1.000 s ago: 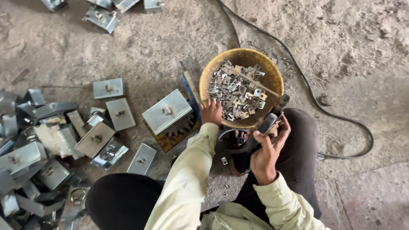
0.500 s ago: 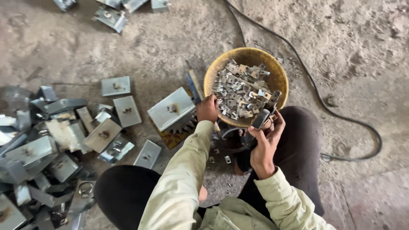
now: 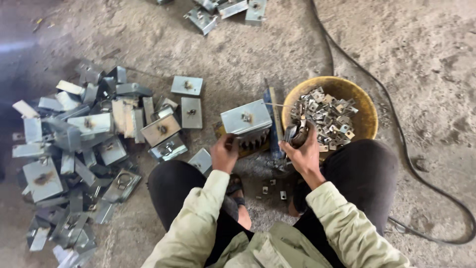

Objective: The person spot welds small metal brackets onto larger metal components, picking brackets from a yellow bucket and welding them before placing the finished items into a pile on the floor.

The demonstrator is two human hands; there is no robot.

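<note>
Left hand [image 3: 224,153] closed on the near edge of a metal box [image 3: 246,119], which sits on the dirt floor [image 3: 248,54] between the knees and the yellow bowl [image 3: 366,111]. Right hand [image 3: 302,151] gripping a small dark metal part [image 3: 296,134] at the bowl's near-left rim. Bowl filled with small metal clips [image 3: 327,116]. Pile of metal plates [image 3: 84,149] to the left. Black cable [image 3: 396,134] runs along the right. A few loose clips [image 3: 271,188] on the floor near the feet.
</note>
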